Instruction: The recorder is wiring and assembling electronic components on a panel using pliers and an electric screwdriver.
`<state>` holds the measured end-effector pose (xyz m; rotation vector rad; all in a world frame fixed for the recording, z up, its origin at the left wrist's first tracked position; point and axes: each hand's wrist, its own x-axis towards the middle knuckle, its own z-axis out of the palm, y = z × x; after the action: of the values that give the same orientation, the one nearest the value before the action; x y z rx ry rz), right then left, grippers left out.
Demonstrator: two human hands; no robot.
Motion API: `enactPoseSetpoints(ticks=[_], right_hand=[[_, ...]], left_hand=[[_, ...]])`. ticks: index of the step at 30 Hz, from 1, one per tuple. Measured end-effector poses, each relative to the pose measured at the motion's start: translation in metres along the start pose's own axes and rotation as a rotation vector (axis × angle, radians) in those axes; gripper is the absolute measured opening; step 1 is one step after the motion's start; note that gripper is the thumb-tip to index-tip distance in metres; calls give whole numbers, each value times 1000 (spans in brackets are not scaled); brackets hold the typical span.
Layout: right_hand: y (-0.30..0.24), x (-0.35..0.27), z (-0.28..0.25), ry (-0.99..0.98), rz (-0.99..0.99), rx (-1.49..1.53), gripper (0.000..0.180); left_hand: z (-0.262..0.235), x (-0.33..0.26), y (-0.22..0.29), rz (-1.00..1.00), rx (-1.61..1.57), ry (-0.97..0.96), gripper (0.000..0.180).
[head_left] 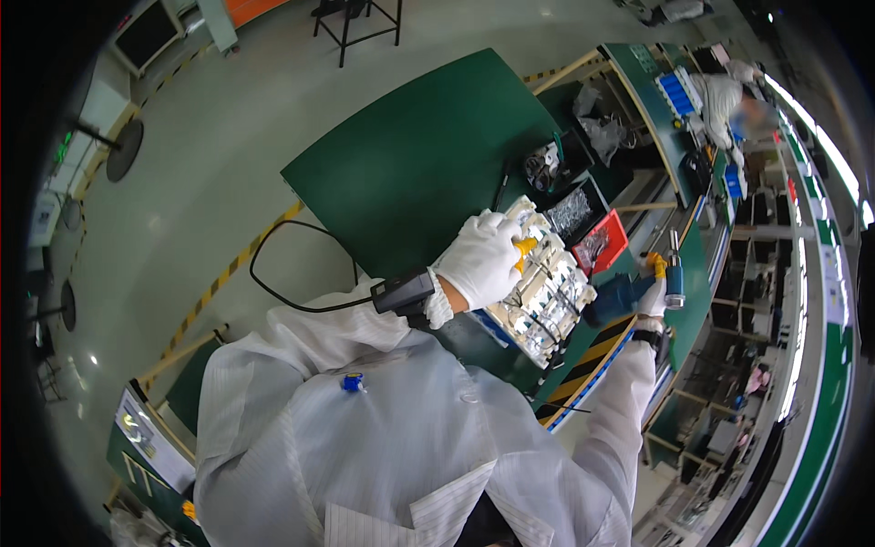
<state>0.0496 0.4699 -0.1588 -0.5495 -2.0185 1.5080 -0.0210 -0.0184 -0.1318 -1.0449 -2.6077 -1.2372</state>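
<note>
Left hand (480,260) grip closed round yellow handle (526,248), pressing on silver tray (547,292), likely steadying it. Right hand (653,296) grip wrapped round blue screwdriver (674,273), upright at right edge of green surface (419,164).

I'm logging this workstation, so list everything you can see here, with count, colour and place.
green mat: one, dark green, covering the bench top
metal assembly: one, silvery with wires, on the bench under the left hand
black bin: one, black, holding small shiny parts, beyond the assembly
red bin: one, red, right of the black bin
power screwdriver: one, blue and silver, upright in the right hand
black cable: one, looping off the bench edge
stool: one, black, on the floor far off
co-worker: one, white coat, far end of the line
left hand: white glove, grip on a yellow piece
right hand: white glove, holding the screwdriver
</note>
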Motion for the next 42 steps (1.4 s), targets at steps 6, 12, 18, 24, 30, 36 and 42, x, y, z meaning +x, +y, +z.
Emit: enactPoseSetpoints(ticks=[6, 12, 18, 24, 30, 36, 42], right_hand=[[-218, -54, 116, -791, 338, -286, 27], [-272, -115, 197, -1218, 326, -700, 35], [-224, -100, 156, -1132, 243, -655, 34], [-237, -88, 181, -1183, 282, -639, 26], [-211, -70, 177, -1224, 523, -563, 21], [-233, -79, 188, -1317, 252, -613, 21], [-228, -73, 212, -1410, 262, -852, 22]], left_hand=[[-2, -4, -3, -14, 69, 27, 18], [0, -2, -8, -42, 60, -18, 24], [-3, -2, -5, -18, 68, -83, 25], [-1, -7, -9, -20, 83, -86, 23], [1, -5, -11, -32, 39, -23, 21], [2, -6, -10, -8, 61, -1, 21], [-4, -10, -2, -12, 95, 40, 22]])
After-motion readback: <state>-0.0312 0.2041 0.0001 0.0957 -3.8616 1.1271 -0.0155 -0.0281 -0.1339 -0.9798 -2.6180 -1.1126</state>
